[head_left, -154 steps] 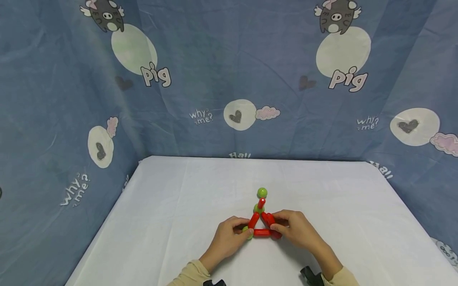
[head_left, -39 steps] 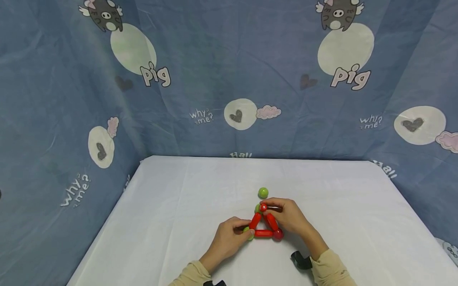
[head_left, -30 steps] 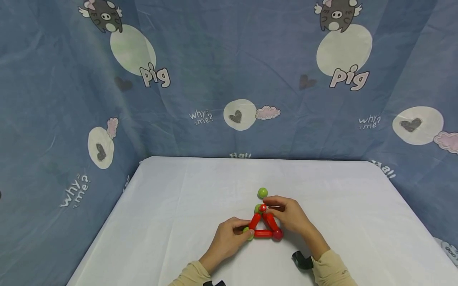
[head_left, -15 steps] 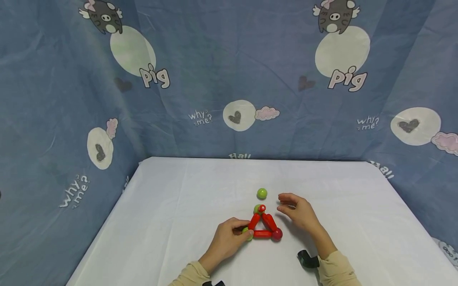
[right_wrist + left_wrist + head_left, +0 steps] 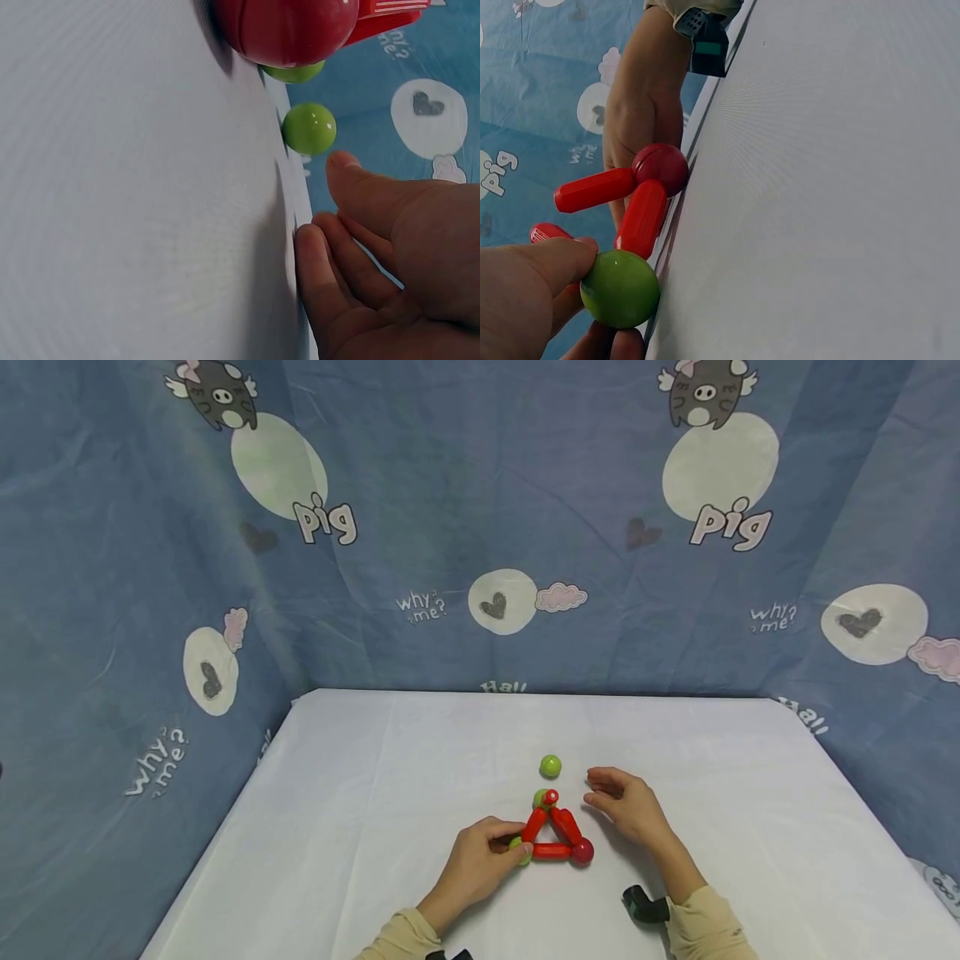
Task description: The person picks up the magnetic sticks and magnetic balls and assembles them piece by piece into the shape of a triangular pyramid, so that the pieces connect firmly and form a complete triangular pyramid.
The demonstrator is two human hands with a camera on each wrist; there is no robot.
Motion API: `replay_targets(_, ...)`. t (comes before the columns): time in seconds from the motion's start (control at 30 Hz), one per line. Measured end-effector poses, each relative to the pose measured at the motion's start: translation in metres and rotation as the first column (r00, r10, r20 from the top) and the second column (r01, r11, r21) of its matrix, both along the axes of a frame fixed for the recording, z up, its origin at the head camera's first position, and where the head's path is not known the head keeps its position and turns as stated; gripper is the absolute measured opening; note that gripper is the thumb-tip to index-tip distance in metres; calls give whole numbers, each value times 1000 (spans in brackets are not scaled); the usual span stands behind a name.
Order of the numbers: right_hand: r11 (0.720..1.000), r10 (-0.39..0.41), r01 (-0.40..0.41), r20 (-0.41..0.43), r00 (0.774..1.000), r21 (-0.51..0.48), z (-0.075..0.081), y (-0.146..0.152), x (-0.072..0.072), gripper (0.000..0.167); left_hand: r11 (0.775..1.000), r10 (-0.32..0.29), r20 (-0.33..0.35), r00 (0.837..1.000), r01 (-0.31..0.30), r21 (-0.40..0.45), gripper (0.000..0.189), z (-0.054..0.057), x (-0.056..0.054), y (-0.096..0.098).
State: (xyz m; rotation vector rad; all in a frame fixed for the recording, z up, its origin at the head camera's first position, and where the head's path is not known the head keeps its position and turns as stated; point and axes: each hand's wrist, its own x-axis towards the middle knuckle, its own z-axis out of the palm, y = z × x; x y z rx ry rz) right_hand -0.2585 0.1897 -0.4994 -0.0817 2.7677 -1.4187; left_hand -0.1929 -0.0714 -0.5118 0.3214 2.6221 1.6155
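Observation:
Three red rods form a triangle on the white table, with the bottom rod nearest me. A red ball sits at its right corner and a green ball at the far one. My left hand pinches another green ball at the left corner between thumb and fingers. One more red rod stands at the far corner, its end facing the head camera. My right hand is to the right of the triangle, fingers loosely bent and apart from everything. Beyond the far corner lies a loose green ball.
The white table reaches back to a blue patterned cloth hanging behind and at the sides. A dark wrist camera is at the right sleeve; part of another shows by the left sleeve.
My right hand has gone from the triangle's right side to the rod at the far corner, let go and drawn right. That rod has swung from leaning away to end-on. My left hand stays put.

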Motion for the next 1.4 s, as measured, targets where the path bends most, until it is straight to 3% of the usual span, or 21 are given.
replay_targets(0.37,1000,0,0,23,1000,-6,1,-13,-8,43,1000,3,9,1000,-3,-11,28,0,-1,0)
replay_targets(0.73,998,-27,23,69,997,51,6,-27,-16,45,1000,3,13,1000,-2,-19,29,0,-1,1)
replay_targets(1.4,997,0,-4,58,998,76,7,-37,-33,44,1000,-2,16,1000,2,-9,29,-1,-1,0)
